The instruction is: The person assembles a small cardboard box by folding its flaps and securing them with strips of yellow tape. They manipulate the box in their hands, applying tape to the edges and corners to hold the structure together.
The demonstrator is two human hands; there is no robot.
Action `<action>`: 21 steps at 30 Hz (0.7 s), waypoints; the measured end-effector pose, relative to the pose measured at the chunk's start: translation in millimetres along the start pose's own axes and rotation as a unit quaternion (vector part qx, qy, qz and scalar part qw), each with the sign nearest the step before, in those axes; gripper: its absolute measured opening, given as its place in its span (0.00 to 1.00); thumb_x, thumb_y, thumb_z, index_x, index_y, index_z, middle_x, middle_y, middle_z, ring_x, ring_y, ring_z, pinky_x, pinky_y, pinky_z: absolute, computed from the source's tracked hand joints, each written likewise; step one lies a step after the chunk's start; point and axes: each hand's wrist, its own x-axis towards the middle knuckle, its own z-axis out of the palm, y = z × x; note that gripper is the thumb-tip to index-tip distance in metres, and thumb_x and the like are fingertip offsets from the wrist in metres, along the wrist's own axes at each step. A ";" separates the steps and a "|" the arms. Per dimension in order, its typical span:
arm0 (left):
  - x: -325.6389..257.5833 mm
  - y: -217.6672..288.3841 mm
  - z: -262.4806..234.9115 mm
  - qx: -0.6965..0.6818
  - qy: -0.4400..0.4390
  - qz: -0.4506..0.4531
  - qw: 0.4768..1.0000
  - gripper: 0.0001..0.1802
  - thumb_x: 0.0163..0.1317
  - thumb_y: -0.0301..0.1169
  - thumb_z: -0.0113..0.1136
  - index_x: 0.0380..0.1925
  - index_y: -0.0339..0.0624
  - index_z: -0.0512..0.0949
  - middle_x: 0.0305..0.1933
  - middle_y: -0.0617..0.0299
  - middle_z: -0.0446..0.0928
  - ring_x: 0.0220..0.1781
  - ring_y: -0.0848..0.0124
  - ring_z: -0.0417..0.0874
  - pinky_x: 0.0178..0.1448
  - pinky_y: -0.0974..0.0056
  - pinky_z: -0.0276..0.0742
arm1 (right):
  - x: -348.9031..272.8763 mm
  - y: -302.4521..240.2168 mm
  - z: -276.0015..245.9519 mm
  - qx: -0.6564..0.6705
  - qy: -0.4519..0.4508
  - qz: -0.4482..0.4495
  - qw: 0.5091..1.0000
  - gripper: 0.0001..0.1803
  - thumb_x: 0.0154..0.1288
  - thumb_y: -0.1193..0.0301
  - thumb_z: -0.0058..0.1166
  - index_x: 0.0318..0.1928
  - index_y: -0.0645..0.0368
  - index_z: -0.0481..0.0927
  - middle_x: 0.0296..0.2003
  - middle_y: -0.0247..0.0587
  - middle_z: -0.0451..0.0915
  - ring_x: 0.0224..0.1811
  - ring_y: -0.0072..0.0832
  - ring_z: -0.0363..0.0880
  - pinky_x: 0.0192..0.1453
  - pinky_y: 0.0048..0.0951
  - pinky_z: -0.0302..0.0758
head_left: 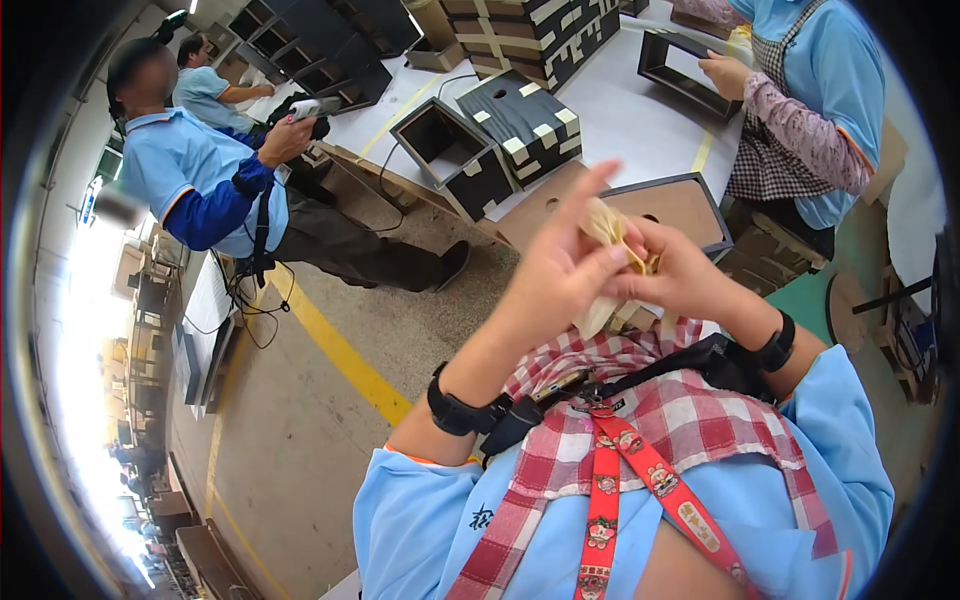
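Here, both hands are meeting in front of the chest, just above a red-checked apron [640,410]. The left hand [560,275] is pinching a pale, crumpled piece of yellowish material [608,225] with thumb and lower fingers, while its index finger is sticking straight up. The right hand [685,275] is closing its fingers on the same piece from the other side, so the material is sitting between the two hands, held in the air and well clear of the table [630,120]. Both wrists are wearing black bands.

Behind the hands, a flat brown board in a dark frame [690,205] is lying at the near table edge, partly hidden by the fingers. Farther back, dark boxes with pale taped corners [525,120] are standing on the table, one of them open [445,150]. To the right, another person in a blue shirt and checked apron [800,110] is handling a dark frame [680,60]. To the left, a seated person in blue [215,185] is holding a tool. A yellow line [340,350] is running across the concrete floor.
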 end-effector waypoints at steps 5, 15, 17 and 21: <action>-7.0 6.6 -52.6 0.041 0.216 -0.007 0.976 0.29 0.68 0.36 0.46 0.65 0.42 0.52 0.51 0.51 0.72 0.50 0.65 0.77 0.51 0.62 0.76 | -0.4 -8.4 -25.7 0.127 0.039 0.044 0.990 0.19 0.68 0.69 0.43 0.58 0.61 0.68 0.39 0.33 0.76 0.38 0.12 0.73 0.41 0.16 0.71; -3.3 -24.3 -12.2 -0.250 -0.002 -0.202 0.947 0.26 0.69 0.48 0.42 0.57 0.40 0.63 0.50 0.61 0.71 0.51 0.72 0.75 0.54 0.65 0.73 | 20.9 -2.0 -8.5 -0.285 0.053 -0.215 0.933 0.26 0.65 0.62 0.46 0.61 0.59 0.64 0.46 0.42 0.75 0.49 0.39 0.71 0.58 0.37 0.61; -4.4 -22.8 -15.2 -0.199 -0.017 -0.218 0.955 0.25 0.68 0.46 0.44 0.55 0.37 0.64 0.49 0.60 0.72 0.49 0.72 0.75 0.53 0.65 0.73 | 20.4 11.2 -8.8 -0.300 0.072 -0.244 0.919 0.27 0.64 0.60 0.48 0.60 0.57 0.64 0.46 0.45 0.75 0.51 0.42 0.71 0.58 0.40 0.61; -5.3 -21.3 -20.9 -0.152 -0.011 -0.213 0.965 0.24 0.63 0.43 0.55 0.51 0.36 0.68 0.44 0.59 0.73 0.42 0.73 0.76 0.46 0.67 0.74 | 19.5 15.0 -15.8 -0.284 0.030 -0.222 0.932 0.30 0.60 0.58 0.53 0.60 0.55 0.64 0.50 0.50 0.73 0.47 0.44 0.74 0.53 0.39 0.66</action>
